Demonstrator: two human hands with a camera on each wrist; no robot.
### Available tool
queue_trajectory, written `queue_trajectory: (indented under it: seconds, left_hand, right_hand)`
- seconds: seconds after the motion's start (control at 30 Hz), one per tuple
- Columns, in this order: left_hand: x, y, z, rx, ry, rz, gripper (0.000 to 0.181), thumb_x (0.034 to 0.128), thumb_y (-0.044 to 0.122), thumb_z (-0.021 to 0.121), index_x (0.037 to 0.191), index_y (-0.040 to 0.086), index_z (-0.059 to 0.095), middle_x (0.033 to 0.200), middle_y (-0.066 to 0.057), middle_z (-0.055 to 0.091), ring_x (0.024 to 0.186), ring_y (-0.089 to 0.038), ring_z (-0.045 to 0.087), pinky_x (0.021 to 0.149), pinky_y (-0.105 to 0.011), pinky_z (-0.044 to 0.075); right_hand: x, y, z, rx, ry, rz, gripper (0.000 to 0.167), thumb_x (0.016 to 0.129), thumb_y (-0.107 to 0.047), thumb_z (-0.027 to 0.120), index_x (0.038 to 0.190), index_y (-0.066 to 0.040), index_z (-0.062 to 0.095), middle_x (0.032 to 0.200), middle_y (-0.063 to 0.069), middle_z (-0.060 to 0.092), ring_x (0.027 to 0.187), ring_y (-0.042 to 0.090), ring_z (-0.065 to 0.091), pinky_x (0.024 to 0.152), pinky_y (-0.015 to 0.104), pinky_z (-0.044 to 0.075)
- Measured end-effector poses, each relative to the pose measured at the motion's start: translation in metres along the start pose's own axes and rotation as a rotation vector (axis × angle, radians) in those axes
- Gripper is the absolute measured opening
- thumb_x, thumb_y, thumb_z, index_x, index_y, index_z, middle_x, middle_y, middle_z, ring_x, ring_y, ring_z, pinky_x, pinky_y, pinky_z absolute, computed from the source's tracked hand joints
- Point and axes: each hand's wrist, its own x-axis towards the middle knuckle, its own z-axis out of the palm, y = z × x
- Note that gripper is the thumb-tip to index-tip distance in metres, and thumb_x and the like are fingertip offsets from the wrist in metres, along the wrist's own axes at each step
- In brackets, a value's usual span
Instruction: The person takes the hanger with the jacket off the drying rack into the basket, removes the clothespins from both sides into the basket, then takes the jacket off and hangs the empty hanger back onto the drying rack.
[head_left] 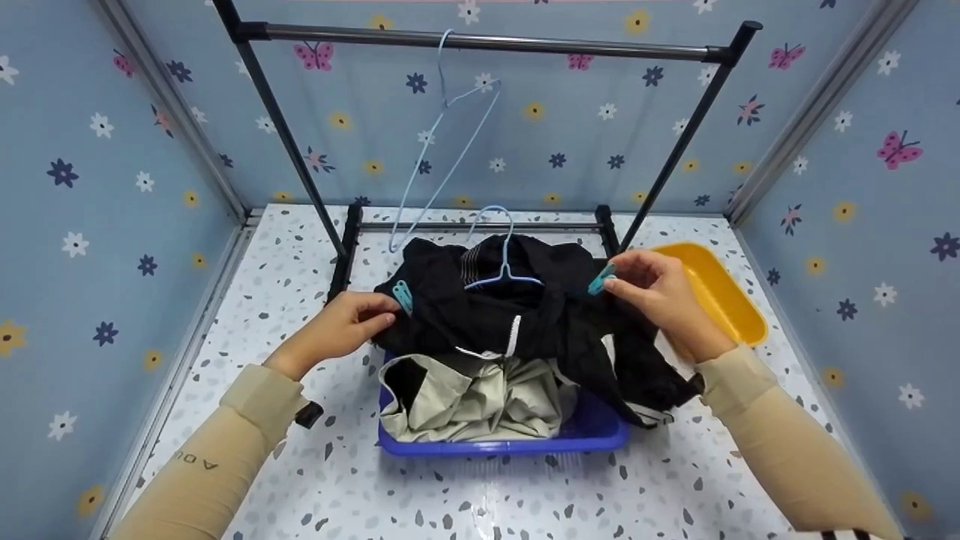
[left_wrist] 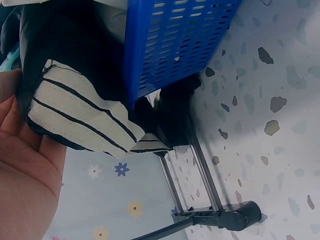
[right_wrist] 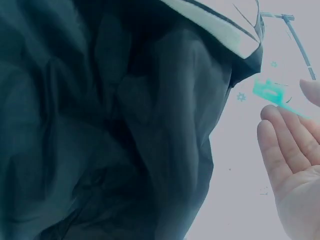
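A black garment (head_left: 487, 322) with white-striped trim (left_wrist: 80, 105) lies over a light-blue hanger (head_left: 506, 274), its hook standing up. My left hand (head_left: 337, 326) grips the garment's left edge beside a teal clip (head_left: 403, 297); in the left wrist view the fingers of this hand (left_wrist: 30, 165) are behind the cloth. On the other side my right hand (head_left: 660, 296) pinches a second teal clip (head_left: 601, 279) at the garment's right part. The right wrist view shows this clip (right_wrist: 270, 92) near the fingertips, beside the hanging dark cloth (right_wrist: 125, 125).
Under the garment stands a blue basket (head_left: 502, 448) holding beige cloth (head_left: 487, 401). An empty light-blue hanger (head_left: 450, 169) hangs from the black rack's bar (head_left: 525, 45). A yellow tray (head_left: 724, 296) sits at the right, and a small black object (head_left: 308, 414) near my left forearm.
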Motion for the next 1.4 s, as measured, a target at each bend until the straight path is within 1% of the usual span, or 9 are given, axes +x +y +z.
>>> queue_trajectory:
  seconds: [0.17,0.27,0.5,0.63,0.7,0.83,0.97,1.2,1.4]
  left_hand:
    - [0.001,-0.001,0.0,0.011,0.001,-0.01,0.018,0.107,0.005,0.065,0.117,0.001,0.079,0.112,-0.015,0.078,0.086,-0.01,0.062,0.081,-0.025,0.053]
    - [0.001,-0.001,0.0,0.01,-0.001,-0.018,0.018,0.1072,0.005,0.065,0.117,0.001,0.079,0.111,-0.014,0.078,0.086,-0.011,0.062,0.081,-0.025,0.053]
    - [0.001,0.001,-0.001,0.01,-0.007,-0.008,0.019,0.1077,0.007,0.065,0.119,0.0,0.079,0.114,-0.016,0.079,0.089,-0.014,0.063,0.083,-0.026,0.054]
    - [0.001,0.0,0.0,0.011,-0.002,-0.016,0.019,0.1077,0.007,0.065,0.119,0.001,0.079,0.116,-0.016,0.079,0.09,-0.014,0.064,0.084,-0.026,0.054]
    - [0.001,-0.001,0.0,0.01,0.0,-0.017,0.019,0.1076,0.006,0.065,0.119,0.0,0.079,0.116,-0.016,0.079,0.09,-0.013,0.064,0.083,-0.026,0.054]
    - [0.0,-0.002,0.001,0.012,0.002,-0.021,0.019,0.1072,0.006,0.065,0.119,0.001,0.079,0.115,-0.015,0.078,0.089,-0.013,0.063,0.083,-0.026,0.054]
    - [0.001,-0.003,0.001,0.015,0.005,-0.014,0.019,0.1072,0.006,0.065,0.119,0.001,0.079,0.115,-0.015,0.078,0.089,-0.014,0.063,0.083,-0.026,0.054]
    - [0.001,-0.004,0.001,0.016,0.0,-0.024,0.021,0.1085,0.008,0.064,0.122,0.002,0.079,0.119,-0.014,0.079,0.092,-0.012,0.065,0.085,-0.026,0.055]
    - [0.001,-0.005,0.002,0.019,0.009,-0.001,0.019,0.1081,0.007,0.065,0.119,0.003,0.079,0.114,-0.013,0.079,0.087,-0.012,0.062,0.083,-0.026,0.053]
  right_hand:
    - [0.0,0.002,-0.008,0.027,0.059,0.009,0.026,0.087,0.014,0.08,0.111,0.017,0.072,0.089,-0.006,0.077,0.079,0.007,0.07,0.072,0.018,0.058]
    - [0.001,0.005,-0.014,0.0,0.084,-0.002,0.026,0.086,0.015,0.079,0.111,0.017,0.072,0.088,-0.01,0.075,0.08,0.006,0.069,0.072,0.017,0.058]
    - [0.001,0.01,-0.031,-0.028,0.15,0.006,0.025,0.087,0.015,0.078,0.112,0.016,0.073,0.087,-0.011,0.074,0.079,0.005,0.068,0.072,0.016,0.058]
    - [-0.002,0.013,-0.041,-0.056,0.174,0.015,0.025,0.09,0.013,0.078,0.114,0.014,0.074,0.088,-0.012,0.073,0.078,0.004,0.067,0.072,0.015,0.058]
    - [-0.004,0.016,-0.046,-0.068,0.181,0.019,0.026,0.091,0.011,0.077,0.117,0.013,0.073,0.089,-0.012,0.073,0.078,0.005,0.066,0.072,0.014,0.057]
    - [-0.006,0.025,-0.057,-0.083,0.192,0.034,0.028,0.092,0.009,0.077,0.12,0.009,0.074,0.089,-0.01,0.071,0.078,0.005,0.066,0.072,0.015,0.058]
    - [-0.006,0.036,-0.068,-0.105,0.198,0.049,0.031,0.093,0.007,0.078,0.123,0.01,0.072,0.09,-0.011,0.071,0.078,0.004,0.066,0.071,0.014,0.058]
    - [-0.009,0.053,-0.086,-0.163,0.205,0.1,0.03,0.095,-0.002,0.08,0.123,0.006,0.07,0.093,-0.01,0.069,0.082,0.005,0.066,0.074,0.013,0.058]
    - [-0.01,0.067,-0.101,-0.194,0.21,0.162,0.039,0.098,-0.009,0.081,0.128,0.011,0.067,0.094,-0.011,0.068,0.084,0.005,0.064,0.078,0.012,0.057]
